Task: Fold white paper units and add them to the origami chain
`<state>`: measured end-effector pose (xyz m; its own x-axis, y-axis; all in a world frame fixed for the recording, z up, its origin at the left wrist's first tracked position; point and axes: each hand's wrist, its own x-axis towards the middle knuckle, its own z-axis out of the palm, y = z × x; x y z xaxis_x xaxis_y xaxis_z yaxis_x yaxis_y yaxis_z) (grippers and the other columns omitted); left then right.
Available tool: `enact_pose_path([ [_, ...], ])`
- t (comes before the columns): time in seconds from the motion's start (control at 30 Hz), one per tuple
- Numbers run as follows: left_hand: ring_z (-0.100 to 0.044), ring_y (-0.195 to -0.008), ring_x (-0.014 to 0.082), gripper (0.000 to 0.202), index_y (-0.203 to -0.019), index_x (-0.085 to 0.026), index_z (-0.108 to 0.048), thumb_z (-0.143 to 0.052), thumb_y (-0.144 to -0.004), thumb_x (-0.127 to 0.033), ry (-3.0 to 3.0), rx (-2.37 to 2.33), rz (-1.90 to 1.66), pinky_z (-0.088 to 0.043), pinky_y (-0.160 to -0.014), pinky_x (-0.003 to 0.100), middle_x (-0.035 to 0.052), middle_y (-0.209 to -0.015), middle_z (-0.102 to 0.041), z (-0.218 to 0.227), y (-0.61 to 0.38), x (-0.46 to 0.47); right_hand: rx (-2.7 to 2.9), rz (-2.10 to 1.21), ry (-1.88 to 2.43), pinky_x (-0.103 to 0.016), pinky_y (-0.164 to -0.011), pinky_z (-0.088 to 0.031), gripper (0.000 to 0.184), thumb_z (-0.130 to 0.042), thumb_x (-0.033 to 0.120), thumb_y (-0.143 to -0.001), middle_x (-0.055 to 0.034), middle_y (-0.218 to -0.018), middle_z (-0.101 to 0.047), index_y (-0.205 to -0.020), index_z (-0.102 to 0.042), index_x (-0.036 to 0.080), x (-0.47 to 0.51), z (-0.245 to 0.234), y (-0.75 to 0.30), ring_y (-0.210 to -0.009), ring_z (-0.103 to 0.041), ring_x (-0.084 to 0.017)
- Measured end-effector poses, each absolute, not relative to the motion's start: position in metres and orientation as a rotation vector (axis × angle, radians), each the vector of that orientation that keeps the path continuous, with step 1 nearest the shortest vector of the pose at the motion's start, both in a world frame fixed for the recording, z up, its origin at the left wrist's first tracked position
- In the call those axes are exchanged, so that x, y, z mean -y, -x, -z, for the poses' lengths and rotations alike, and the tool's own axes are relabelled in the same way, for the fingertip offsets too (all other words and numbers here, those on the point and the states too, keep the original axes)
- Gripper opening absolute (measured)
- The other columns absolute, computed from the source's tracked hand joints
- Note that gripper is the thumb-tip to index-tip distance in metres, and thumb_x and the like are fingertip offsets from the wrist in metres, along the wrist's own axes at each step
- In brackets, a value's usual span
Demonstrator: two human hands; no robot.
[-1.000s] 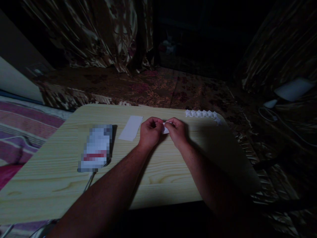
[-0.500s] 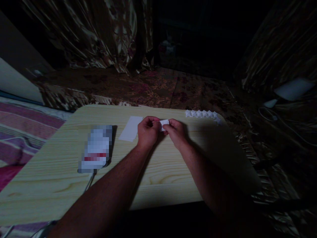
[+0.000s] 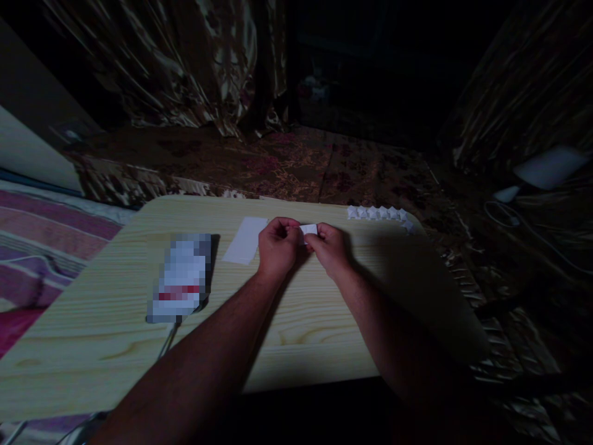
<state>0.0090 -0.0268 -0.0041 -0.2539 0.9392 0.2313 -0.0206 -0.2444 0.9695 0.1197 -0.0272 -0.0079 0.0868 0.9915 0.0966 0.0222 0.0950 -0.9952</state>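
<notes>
Between my two hands, above the middle of the wooden table (image 3: 296,334), is a small piece of folded white paper (image 3: 309,229). My left hand (image 3: 278,247) pinches its left side, thumb towards me. On the other side my right hand (image 3: 330,247) grips the paper's right edge, with the thumb over its near face. The fingers hide much of the paper. Just left of my left hand lie flat white paper strips (image 3: 245,240). At the far right corner of the table several small folded white paper pieces (image 3: 373,213) sit in a row.
A phone-like device (image 3: 183,278), its screen blurred out, lies on the left of the table with a cable (image 3: 169,340) running towards me. Beyond the table stands a patterned cloth-covered surface (image 3: 296,157). Striped bedding (image 3: 37,228) is at the left, and a pale lamp-like object (image 3: 549,167) at the right.
My right thumb has shifted slightly on the folded paper, showing a little more of its upper edge. Both hands stay in nearly the same place.
</notes>
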Motion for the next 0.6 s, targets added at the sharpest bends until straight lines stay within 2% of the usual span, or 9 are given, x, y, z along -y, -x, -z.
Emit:
enact_pose_path([
  [0.6,-0.049,-0.054,0.0090,0.015,-0.079,-0.015,-0.065,-0.062,-0.067,-0.022,-1.203,-1.263,-1.608,-0.039,-0.050,0.019,0.0000,-0.065,-0.059,0.0065,-0.0083,0.0254,1.202,-1.070,1.221,-0.020,-0.047,-0.036,0.012,-0.053,0.022,-0.064,0.0031,-0.056,-0.057,-0.072,-0.060,0.015,0.0269,0.0076,-0.1200,-0.051,-0.051,-0.010],
])
